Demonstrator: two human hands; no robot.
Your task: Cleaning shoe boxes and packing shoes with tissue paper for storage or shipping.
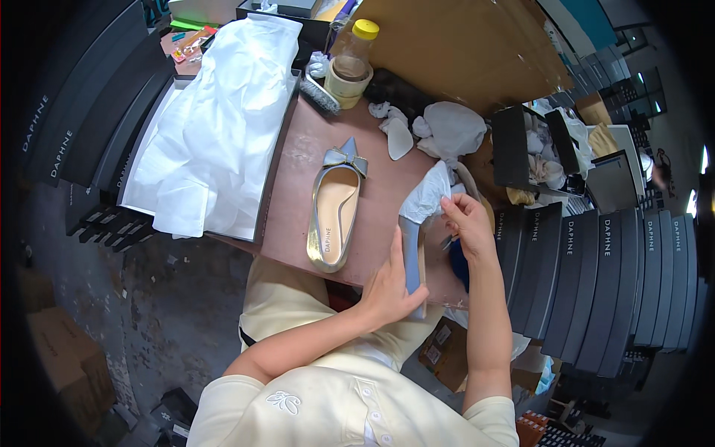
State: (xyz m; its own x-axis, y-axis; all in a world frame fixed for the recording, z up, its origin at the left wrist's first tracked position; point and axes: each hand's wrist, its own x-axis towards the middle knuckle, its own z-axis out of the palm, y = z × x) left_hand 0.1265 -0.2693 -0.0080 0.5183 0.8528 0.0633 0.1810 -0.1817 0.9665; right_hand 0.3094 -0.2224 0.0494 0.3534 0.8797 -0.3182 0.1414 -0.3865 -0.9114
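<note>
My left hand (389, 289) is closed around the heel end of a blue-grey flat shoe (412, 257), which is turned on its side at the right of the pink-brown tabletop (290, 216). White tissue paper (426, 192) covers the toe of that shoe. Thumb and fingers of my right hand (471, 227) pinch the edge of this paper. To the left lies a matching pointed flat (335, 212), toe away from me, with a bow, gold trim and a beige insole. How far the paper reaches into the held shoe is hidden.
An open shoebox (266, 195) lined with white tissue (223, 127) stands at the left. Toward the back are a brush (320, 97), a yellow-capped bottle (357, 51), tape rolls (347, 83) and crumpled paper (451, 127). Dark shoeboxes (588, 279) line the right; more stand far left.
</note>
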